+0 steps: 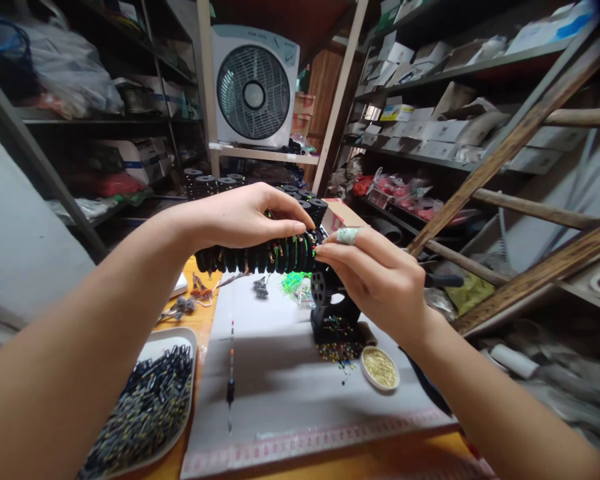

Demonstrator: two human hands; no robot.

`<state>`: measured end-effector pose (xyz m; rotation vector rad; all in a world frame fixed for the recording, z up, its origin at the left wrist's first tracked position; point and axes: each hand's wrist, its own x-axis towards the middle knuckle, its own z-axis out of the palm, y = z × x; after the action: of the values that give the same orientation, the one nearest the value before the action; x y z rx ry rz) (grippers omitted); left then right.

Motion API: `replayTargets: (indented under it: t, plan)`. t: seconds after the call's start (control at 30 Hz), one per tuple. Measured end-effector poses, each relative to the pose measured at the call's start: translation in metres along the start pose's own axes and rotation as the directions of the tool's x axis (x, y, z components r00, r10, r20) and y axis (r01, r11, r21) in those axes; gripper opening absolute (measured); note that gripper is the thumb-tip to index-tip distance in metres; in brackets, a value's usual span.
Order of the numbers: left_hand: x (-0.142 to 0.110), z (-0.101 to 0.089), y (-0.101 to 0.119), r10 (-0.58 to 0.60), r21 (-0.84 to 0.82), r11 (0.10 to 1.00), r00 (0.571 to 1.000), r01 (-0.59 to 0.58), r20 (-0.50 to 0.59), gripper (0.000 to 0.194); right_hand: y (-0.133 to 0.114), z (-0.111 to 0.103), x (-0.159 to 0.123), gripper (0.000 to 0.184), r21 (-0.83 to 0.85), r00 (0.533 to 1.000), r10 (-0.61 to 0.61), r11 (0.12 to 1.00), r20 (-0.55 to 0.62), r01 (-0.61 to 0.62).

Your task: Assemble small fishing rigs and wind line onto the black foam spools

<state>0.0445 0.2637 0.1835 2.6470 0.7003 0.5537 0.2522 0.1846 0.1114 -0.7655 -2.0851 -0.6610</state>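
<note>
A row of black line spools [245,259], wound with line and dotted with green, red and gold bits, lies sideways on a black stand [337,320]. Across the top of this row rests my left hand [260,210], its fingers curled over toward the right end. My right hand [380,270], with a pale wrap [347,236] on one finger, pinches at that same end; what lies between its fingertips is too small to make out. Small coloured ball-head pins [337,351] are scattered at the stand's base, beside a white dish [364,371] of fine gold pieces.
A white tray [194,373] of small dark parts stands at left. One slim fishing float [231,390] lies on the white board [280,407], near a pink ruler strip [300,443]. Upright black spools [205,183], a box fan [253,93] and a wooden ladder [510,153] stand beyond.
</note>
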Motion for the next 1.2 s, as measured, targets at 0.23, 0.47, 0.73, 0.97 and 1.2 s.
replayTargets:
  t: [0.23,0.47,0.73,0.97,1.2]
  plan:
    - [-0.001,-0.001,0.001,-0.006,0.005,1.000,1.000,0.006,0.001,0.032,0.000,-0.005,-0.012,0.039,-0.011,0.998,-0.048,0.999,0.049,0.048]
    - [-0.001,-0.001,0.001,-0.056,0.016,0.998,0.998,0.056,-0.012,0.036,-0.031,-0.040,-0.058,0.018,-0.007,0.901,0.321,0.943,0.293,-0.333]
    - [-0.001,0.001,0.001,-0.070,0.018,0.997,0.997,0.070,-0.026,0.032,-0.051,-0.037,-0.109,0.013,0.029,0.635,0.418,0.821,0.650,-0.570]
    - [-0.002,0.000,0.001,-0.026,0.006,1.000,0.999,0.027,-0.040,0.031,-0.057,-0.022,-0.111,0.020,0.041,0.717,0.366,0.876,0.593,-0.481]
    - [-0.002,0.001,0.001,0.058,0.010,0.998,0.996,-0.057,-0.068,0.027,-0.046,-0.026,-0.055,0.011,0.233,0.867,0.357,0.863,0.347,-0.448]
